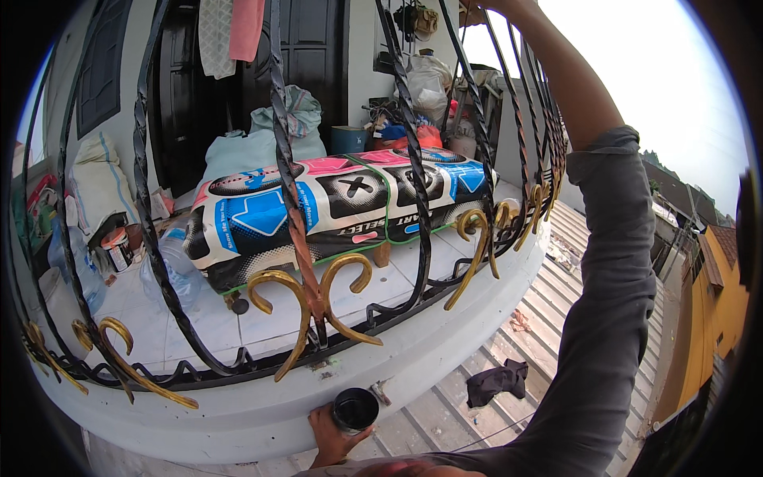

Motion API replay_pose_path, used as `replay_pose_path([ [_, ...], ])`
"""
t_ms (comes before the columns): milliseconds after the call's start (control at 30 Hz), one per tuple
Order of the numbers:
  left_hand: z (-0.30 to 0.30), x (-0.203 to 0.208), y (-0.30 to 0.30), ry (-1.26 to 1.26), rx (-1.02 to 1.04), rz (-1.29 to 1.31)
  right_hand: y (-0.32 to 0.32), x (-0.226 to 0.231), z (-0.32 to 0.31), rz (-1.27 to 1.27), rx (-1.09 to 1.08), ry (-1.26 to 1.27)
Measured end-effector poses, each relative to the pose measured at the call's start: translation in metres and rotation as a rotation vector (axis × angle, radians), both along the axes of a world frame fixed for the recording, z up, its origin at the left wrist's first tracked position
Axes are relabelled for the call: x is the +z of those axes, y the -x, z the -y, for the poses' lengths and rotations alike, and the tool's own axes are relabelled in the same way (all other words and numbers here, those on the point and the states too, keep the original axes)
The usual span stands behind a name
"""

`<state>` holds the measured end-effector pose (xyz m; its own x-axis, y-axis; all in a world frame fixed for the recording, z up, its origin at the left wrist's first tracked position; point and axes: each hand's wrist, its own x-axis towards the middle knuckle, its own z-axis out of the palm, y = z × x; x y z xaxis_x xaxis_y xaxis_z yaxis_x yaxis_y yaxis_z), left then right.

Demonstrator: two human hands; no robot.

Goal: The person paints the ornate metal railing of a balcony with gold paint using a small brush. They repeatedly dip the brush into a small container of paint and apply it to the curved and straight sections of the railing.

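Note:
At the lower middle, my left hand point(330, 439) wraps its fingers round a small round can point(355, 411) with dark, glossy contents that look like black paint. The can is beside the white curved ledge, below the railing. A black metal railing point(409, 119) of twisted bars with gold scrolls stands before me. One bar point(303, 254) shows reddish brown along its lower part. My right arm reaches up along the right side, and my right hand point(509, 6) is by the railing at the top edge. The picture's edge cuts off its fingers, so any hold is hidden.
Behind the bars, a long bundle wrapped in a printed dance mat point(318, 203) lies on the tiled balcony floor. Water jugs point(171, 266), sacks point(103, 179) and a blue bucket point(347, 140) stand around it. Below the ledge is a ribbed roof point(445, 425) with a dark cloth point(497, 383).

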<state>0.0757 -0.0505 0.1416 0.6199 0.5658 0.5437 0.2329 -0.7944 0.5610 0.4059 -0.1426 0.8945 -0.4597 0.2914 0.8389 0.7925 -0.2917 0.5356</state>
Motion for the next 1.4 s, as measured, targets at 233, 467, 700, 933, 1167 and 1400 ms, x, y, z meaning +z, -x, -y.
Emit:
replay_pose_path([
  [233, -0.003, -0.006, 0.0, -0.029, -0.017, -0.013, -0.004, -0.095, 0.057, -0.568, 0.234, 0.191],
  [467, -0.004, -0.011, 0.001, -0.017, -0.022, 0.031, 0.016, -0.174, 0.132, -0.719, 0.032, 0.25],
  [700, -0.003, -0.005, 0.0, 0.03, -0.012, 0.028, 0.018, -0.271, 0.135, -0.866, 0.282, 0.247],
  [933, -0.004, -0.005, -0.004, -0.014, -0.003, 0.017, 0.053, -0.356, 0.193, -0.89, 0.639, -0.478],
  [1167, 0.001, 0.0, -0.001, 0.135, -0.019, 0.079, 0.123, -0.485, 0.176, -1.496, 0.807, -0.042],
  [1400, 0.003, 0.002, -0.001, 0.189, -0.082, 0.131, 0.169, -0.543, 0.09, -1.659, 0.611, 0.627],
])
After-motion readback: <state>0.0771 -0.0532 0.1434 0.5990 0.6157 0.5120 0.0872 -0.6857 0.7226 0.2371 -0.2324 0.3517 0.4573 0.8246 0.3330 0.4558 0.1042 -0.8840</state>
